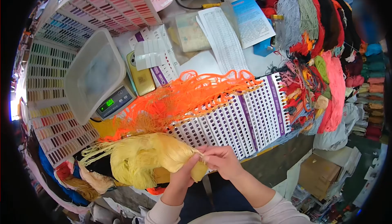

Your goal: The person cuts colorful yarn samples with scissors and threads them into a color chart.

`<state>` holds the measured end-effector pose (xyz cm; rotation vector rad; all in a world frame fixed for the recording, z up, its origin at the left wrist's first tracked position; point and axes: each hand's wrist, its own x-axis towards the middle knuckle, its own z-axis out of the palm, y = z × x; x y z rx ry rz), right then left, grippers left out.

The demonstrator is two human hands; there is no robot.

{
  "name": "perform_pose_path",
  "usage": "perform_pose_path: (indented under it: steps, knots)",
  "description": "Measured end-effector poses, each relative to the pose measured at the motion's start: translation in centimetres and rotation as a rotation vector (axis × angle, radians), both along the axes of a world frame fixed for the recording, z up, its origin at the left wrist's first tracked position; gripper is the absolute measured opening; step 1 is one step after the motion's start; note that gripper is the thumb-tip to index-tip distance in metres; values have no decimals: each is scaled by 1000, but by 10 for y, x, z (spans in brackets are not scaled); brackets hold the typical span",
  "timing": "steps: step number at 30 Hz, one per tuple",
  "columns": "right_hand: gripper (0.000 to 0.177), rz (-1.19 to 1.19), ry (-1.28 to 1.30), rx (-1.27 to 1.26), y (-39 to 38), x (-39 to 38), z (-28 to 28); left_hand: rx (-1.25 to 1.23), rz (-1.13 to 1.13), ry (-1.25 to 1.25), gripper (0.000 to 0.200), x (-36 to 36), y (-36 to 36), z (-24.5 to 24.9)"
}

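Tangles threaten: left hand (184, 178) clasps the yellow yarn (139, 158), right hand (222, 160) pinches its end. Hard tugging could knot it.

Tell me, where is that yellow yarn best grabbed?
Grip the yellow yarn at its bunched right end, coming from the near edge, where the left hand and right hand hold it. There the strands gather into one thick neck; the left end fans out loose.

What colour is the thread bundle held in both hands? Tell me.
Pale yellow: the thread bundle shows best in the head view.
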<state>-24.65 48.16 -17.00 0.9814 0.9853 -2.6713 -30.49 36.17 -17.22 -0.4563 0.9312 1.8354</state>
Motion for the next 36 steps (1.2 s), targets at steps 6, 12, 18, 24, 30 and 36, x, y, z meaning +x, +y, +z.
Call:
perform_pose_path:
  steps: [6, 12, 18, 24, 30, 36]
  knots:
    - [14, 41, -103, -46, 1, 5, -6, 24, 4, -98, 26, 4, -10, -14]
    - [13, 76, -71, -32, 4, 4, -7, 62, -1, -113, 26, 4, -10, -17]
    - [10, 93, -59, 24, 3, 3, -6, 53, 10, -53, 27, 3, -9, -11]
    - [10, 52, -32, 27, 2, 5, -7, 86, 42, -94, 24, 8, -13, -17]
    - [9, 27, -90, -179, 10, 4, -6, 85, 65, -128, 23, 9, -16, -18]
    - [6, 206, -45, 328, 0, 7, -12, 66, 13, -117, 27, 6, -11, -14]
